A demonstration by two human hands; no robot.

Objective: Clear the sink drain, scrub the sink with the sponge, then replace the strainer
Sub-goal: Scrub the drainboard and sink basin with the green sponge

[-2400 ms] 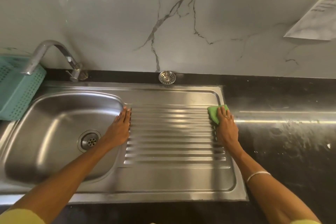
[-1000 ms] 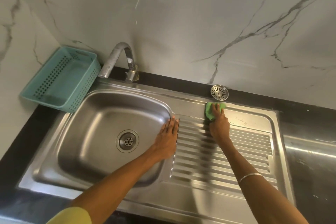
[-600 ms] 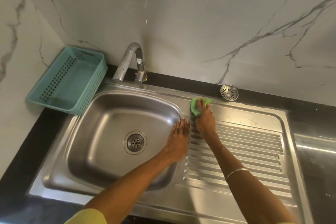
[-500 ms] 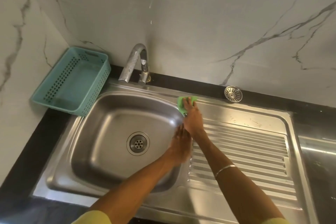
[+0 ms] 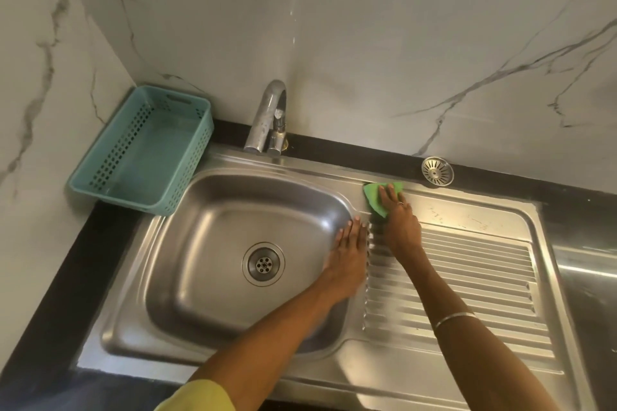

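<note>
Yellow sleeve (image 5: 200, 394) edges our left forearm at the near rim of the picture, and a thin bangle (image 5: 454, 320) circles our right forearm above the ribbed drainboard (image 5: 467, 277). Further in, our left hand (image 5: 349, 250) lies flat with straight fingers on the ridge between the basin and the drainboard, its grip released and holding nothing. Beside it sits the open drain (image 5: 263, 264) at the bottom of the steel sink (image 5: 213, 243), with no strainer in it. Just beyond the left hand, our right hand (image 5: 399, 222) presses the green sponge (image 5: 375, 197) onto the flat steel at the back left corner of the drainboard, fingers spread over it; we cannot tell whether that grip curls round the sponge or only pushes it down. The strainer (image 5: 437, 170) rests on the dark bench (image 5: 567, 207) behind the sink, to the right of the sponge and apart from it. The tap (image 5: 268, 118) stands behind the basin, and a teal basket (image 5: 147, 147) sits in the far left corner against the marble wall (image 5: 367, 43).
</note>
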